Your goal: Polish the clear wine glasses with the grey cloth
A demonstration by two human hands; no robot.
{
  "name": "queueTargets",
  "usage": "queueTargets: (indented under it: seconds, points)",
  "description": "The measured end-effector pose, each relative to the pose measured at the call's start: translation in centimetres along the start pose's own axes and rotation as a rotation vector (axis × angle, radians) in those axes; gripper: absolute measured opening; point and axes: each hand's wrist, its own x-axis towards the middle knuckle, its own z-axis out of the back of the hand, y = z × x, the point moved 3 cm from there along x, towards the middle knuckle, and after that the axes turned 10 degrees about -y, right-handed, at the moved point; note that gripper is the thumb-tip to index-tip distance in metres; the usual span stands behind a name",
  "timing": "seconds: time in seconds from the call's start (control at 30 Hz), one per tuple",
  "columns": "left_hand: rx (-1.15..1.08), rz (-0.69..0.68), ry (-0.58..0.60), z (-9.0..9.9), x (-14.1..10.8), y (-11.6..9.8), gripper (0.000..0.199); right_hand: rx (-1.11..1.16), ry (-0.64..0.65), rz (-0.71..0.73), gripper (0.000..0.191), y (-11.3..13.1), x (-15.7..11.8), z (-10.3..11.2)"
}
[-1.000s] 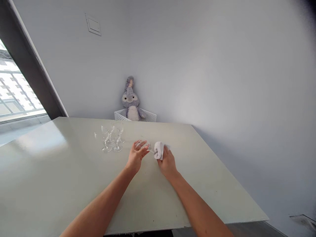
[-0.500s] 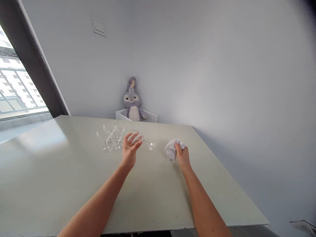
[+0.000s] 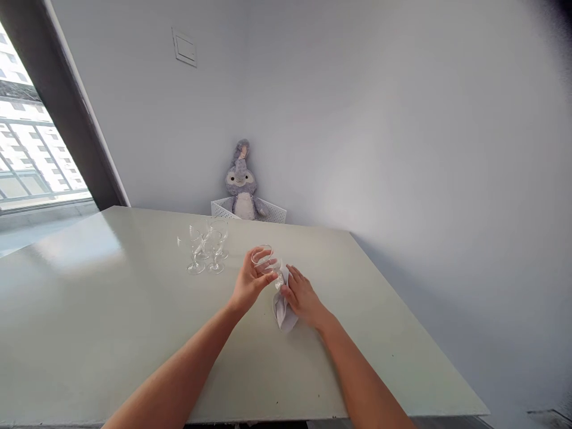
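Note:
My left hand [image 3: 251,280] is closed around the bowl of a clear stemmed glass [image 3: 263,256], which is tilted with its foot toward the right. A pale grey cloth [image 3: 285,316] is in my right hand [image 3: 304,296], pressed against the stem and foot of that glass. Part of the cloth hangs down below my fingers. The foot is partly hidden by the cloth and the right hand. Left of my hands, several more clear stemmed glasses [image 3: 215,267] stand upright in a close group on the table.
The pale, glossy table [image 3: 147,333] reaches to the walls. Behind it, a grey plush toy [image 3: 243,189] sits in a white perforated basket [image 3: 277,213] in the corner. A wall switch [image 3: 185,50] and a dark-framed window are at the left.
My right hand has moved left with the cloth and brought it onto the glass's foot. My left hand has shifted right and turned the glass slightly.

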Motion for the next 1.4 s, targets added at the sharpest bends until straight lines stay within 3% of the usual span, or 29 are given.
queueTargets:
  seconds: [0.1,0.2,0.3,0.47,0.53,0.63,0.77,0.9,1.03,1.13,1.23,1.33,1.4]
  points:
    - [0.002,0.05,0.066,-0.2,-0.2,0.5,0.053,-0.243,-0.057,0.143,0.022,0.3,0.0,-0.6]
    - [-0.023,0.084,0.091,-0.6,-0.5,0.9,0.055,-0.168,-0.097,0.044,0.017,-0.6,0.3,-1.1]
    - [-0.043,0.02,0.013,-0.8,-0.8,0.9,0.056,0.11,-0.148,-0.14,0.018,-1.1,0.5,-1.3]
    - [0.026,-0.133,-0.076,-1.2,-1.5,0.6,0.058,0.808,-0.086,-0.461,0.032,-0.5,0.2,-2.7]
    - [0.038,-0.177,-0.119,-1.1,-1.5,0.1,0.057,0.931,-0.154,-0.534,0.037,-0.8,0.0,-2.8]
    - [0.007,-0.25,-0.248,-0.2,-1.1,-1.1,0.056,0.802,-0.228,-0.555,0.041,-1.5,0.0,-2.5]
    - [0.023,-0.311,-0.333,0.7,-0.5,-2.2,0.056,0.197,-0.183,-0.233,0.041,-0.6,0.2,-1.2]
    - [0.117,-0.294,-0.229,0.0,-1.0,-1.3,0.056,-0.219,-0.377,-0.005,0.037,1.1,-0.1,-0.2]
    - [0.194,-0.231,-0.035,-1.5,-2.2,0.8,0.058,-0.316,-0.248,0.036,0.024,1.1,-0.3,-1.7]
    - [0.281,-0.218,0.027,-1.5,-2.6,2.5,0.073,-0.266,-0.214,-0.055,0.02,-0.5,0.4,-2.1]
    - [0.516,-0.16,0.103,-0.8,-2.4,4.5,0.081,-0.223,-0.278,-0.236,0.026,-3.5,2.1,-0.6]
    - [0.771,-0.131,0.37,-0.4,-2.4,6.3,0.062,-0.244,-0.326,-0.439,0.025,-7.5,4.1,1.7]
    - [0.861,-0.177,0.455,-0.2,-2.4,6.9,0.051,-0.265,-0.345,-0.515,0.024,-10.1,5.0,3.1]
